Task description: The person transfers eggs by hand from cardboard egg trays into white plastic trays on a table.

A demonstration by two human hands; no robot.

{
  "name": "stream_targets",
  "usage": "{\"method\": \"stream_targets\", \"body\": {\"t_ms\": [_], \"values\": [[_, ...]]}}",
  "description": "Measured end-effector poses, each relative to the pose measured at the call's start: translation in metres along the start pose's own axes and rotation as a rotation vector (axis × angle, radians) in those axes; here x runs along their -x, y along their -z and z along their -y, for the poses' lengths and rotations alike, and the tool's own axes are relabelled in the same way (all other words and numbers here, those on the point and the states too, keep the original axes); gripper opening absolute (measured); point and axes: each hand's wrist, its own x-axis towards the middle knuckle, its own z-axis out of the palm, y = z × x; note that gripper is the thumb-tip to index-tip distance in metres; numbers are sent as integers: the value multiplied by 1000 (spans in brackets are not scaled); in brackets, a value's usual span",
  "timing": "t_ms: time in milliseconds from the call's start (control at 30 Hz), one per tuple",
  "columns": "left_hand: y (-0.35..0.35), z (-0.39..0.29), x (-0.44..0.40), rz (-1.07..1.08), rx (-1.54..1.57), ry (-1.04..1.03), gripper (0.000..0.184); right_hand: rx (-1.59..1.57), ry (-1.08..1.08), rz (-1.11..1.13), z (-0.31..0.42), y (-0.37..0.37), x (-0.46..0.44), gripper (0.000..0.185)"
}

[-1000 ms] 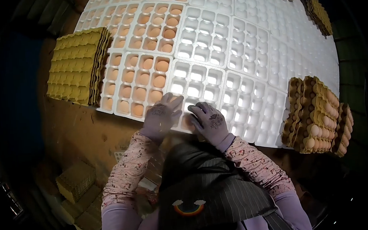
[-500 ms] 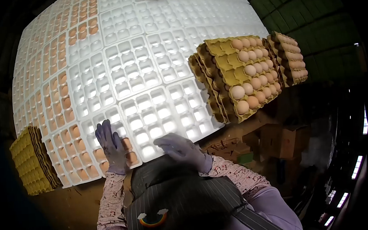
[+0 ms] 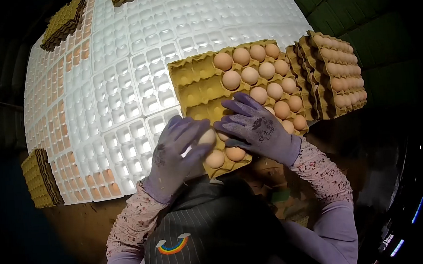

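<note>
Left hand [image 3: 175,152] has its fingers wrapped round an egg [image 3: 207,139] by the left edge of the egg tray [image 3: 197,95]; right hand [image 3: 262,130] is over the tray too, can't tell if it's gripping tbh.

Over the pulp egg tray [image 3: 194,92], the right glove [image 3: 265,132] bears dark print [image 3: 263,127], apparently ending "L709", otherwise illegible; at the tray's left edge, the left glove [image 3: 175,151] has an unreadable mark [image 3: 160,155].
</note>
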Motion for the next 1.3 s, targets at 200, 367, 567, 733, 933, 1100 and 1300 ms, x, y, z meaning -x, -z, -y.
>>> {"method": "stream_targets", "body": {"t_ms": [200,367,567,733,933,1100,1300], "values": [[4,-50,14,110,108,291,30,-980,-385,87,-28,54,-14,27],[-17,-52,11,202,-437,250,48,211,160,599,18,25,13,34],[17,-33,-71,-58,533,438,39,-1421,-747,569,-74,81,3,55],[-24,-22,-172,82,-798,218,35,-705,-481,126,-129,80,-24,33],[3,6,-148,-132,-136,7,52,266,-264,316,-144,42,-59,23],[30,32,-53,-57,1457,434,82,-744,-716,20,-99,71,-65,44],[47,79,51,-128,1376,603,103,-1480,-874,106,0,5,-122,66]]}}
